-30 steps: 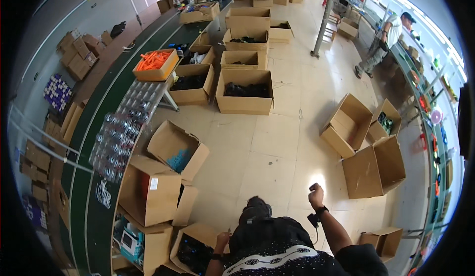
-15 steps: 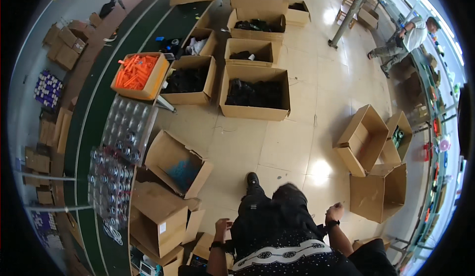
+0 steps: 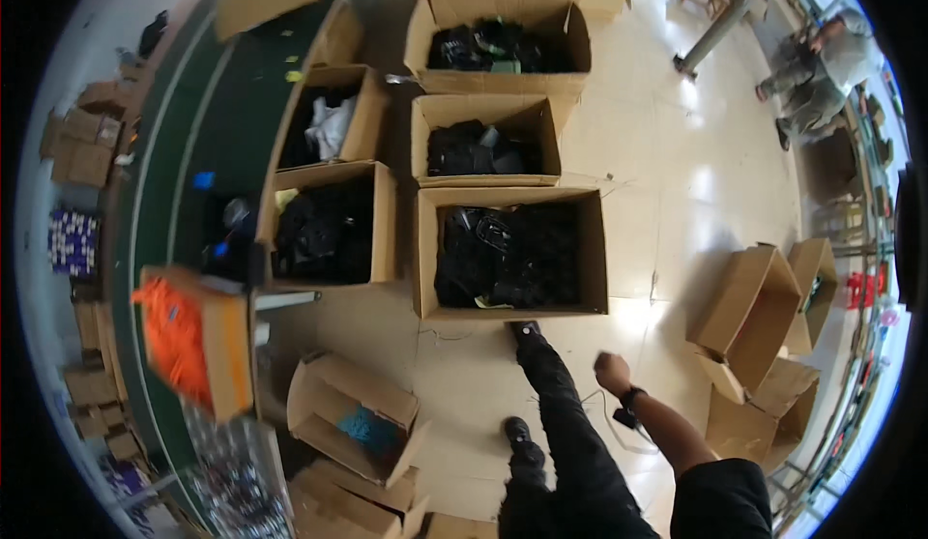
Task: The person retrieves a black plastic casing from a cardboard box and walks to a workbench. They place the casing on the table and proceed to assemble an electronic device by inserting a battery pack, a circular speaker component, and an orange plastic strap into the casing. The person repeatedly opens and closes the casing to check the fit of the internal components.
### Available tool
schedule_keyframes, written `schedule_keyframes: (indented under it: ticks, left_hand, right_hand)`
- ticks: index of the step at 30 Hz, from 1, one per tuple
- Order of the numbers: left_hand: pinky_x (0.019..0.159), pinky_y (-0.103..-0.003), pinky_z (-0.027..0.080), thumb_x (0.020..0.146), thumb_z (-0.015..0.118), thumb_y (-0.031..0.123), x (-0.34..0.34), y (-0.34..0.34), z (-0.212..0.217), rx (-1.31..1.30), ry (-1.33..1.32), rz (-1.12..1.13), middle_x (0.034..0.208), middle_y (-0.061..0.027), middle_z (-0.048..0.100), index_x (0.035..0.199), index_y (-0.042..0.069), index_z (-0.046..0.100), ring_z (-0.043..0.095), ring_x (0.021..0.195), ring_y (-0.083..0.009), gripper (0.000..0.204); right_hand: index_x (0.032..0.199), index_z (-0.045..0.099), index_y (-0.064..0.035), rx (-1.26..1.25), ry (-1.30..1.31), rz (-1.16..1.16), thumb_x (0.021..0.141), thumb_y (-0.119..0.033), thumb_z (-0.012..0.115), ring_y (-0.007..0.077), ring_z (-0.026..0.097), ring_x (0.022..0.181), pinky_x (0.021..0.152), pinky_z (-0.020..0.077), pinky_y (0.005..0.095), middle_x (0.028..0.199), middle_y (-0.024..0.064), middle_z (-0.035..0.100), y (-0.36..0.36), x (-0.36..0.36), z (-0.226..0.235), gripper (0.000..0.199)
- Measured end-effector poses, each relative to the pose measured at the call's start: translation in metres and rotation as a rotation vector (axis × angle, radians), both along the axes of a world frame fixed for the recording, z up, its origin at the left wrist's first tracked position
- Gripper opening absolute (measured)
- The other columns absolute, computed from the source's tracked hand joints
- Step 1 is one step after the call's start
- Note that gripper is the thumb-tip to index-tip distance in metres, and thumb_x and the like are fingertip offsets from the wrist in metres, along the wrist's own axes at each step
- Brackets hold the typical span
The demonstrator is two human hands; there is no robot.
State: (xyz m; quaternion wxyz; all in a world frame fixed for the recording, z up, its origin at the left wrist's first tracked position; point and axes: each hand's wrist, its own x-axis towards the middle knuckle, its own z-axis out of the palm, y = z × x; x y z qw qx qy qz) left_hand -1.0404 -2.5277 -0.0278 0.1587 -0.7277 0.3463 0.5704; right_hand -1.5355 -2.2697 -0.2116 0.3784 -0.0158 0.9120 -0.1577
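My right hand (image 3: 612,375) hangs in front of my right side, its fingers curled into a loose fist, and nothing shows in it. A black band with a small dark device (image 3: 630,406) sits on that wrist, and a thin pale cord (image 3: 611,421) loops beside it. My left hand is out of view. Ahead of my front foot stands an open cardboard box (image 3: 510,315) filled with black items, some in shiny plastic; their kind is unclear. The right hand touches neither this box nor any other.
More open boxes with dark goods (image 3: 505,157) line up ahead. On the left, a green-topped bench (image 3: 217,104) carries an orange-filled box (image 3: 230,346) and clear trays. A box with blue pieces (image 3: 319,408) stands below it. Boxes (image 3: 739,288), a pole (image 3: 730,17) and a person (image 3: 831,65) are right.
I have stepped forward, so the boxes ahead are nearer and the orange-filled box sits lower in view. My left hand has left the picture; my right hand has swung forward.
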Motion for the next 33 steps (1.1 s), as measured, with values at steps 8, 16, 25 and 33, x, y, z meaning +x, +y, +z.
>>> schedule_keyframes:
  ticks: [8,16,25,33]
  left_hand:
    - [0.077,-0.039,0.06,0.101,0.062,0.022,-0.169,-0.044,-0.077,0.05,-0.234,-0.138,0.099,-0.0162,0.076,0.115,-0.004,0.069,0.076,0.087,-0.0263,0.03]
    - [0.081,-0.04,0.06,0.105,0.059,0.025,-0.202,-0.07,-0.071,0.056,-0.307,-0.18,0.101,-0.016,0.077,0.116,-0.004,0.069,0.076,0.09,-0.0262,0.033]
    - [0.085,-0.042,0.06,0.109,0.055,0.028,-0.124,-0.054,0.031,0.061,-0.189,-0.189,0.104,-0.0157,0.077,0.117,-0.004,0.069,0.076,0.094,-0.0262,0.036]
    - [0.091,-0.032,0.053,0.111,0.052,0.038,-0.183,-0.2,0.057,-0.019,0.542,-0.698,0.11,-0.0069,0.076,0.129,0.005,0.069,0.07,0.102,-0.0158,0.041]
  right_hand:
    - [0.124,0.07,-0.0132,-0.104,0.226,0.362,0.086,-0.011,0.068,0.0381,0.055,0.131,0.106,0.0494,0.0489,0.133,0.0176,0.061,-0.287,-0.235,-0.266,0.038]
    - [0.126,0.07,-0.004,-0.13,0.14,0.326,0.079,-0.014,0.074,0.0345,0.052,0.137,0.113,0.0437,0.0479,0.141,0.0152,0.059,-0.34,-0.235,-0.362,0.048]
    - [0.12,0.064,-0.0003,-0.782,-0.204,-0.814,0.081,0.001,0.085,0.0145,0.066,0.084,0.073,0.0539,0.0312,0.096,0.0076,0.07,-0.302,-0.178,-0.148,0.045]
    - [0.128,0.062,0.0005,-1.397,-0.876,-0.964,0.088,-0.013,0.062,0.0296,0.063,0.122,0.114,0.0435,0.0489,0.123,0.011,0.068,-0.221,-0.052,0.241,0.042]
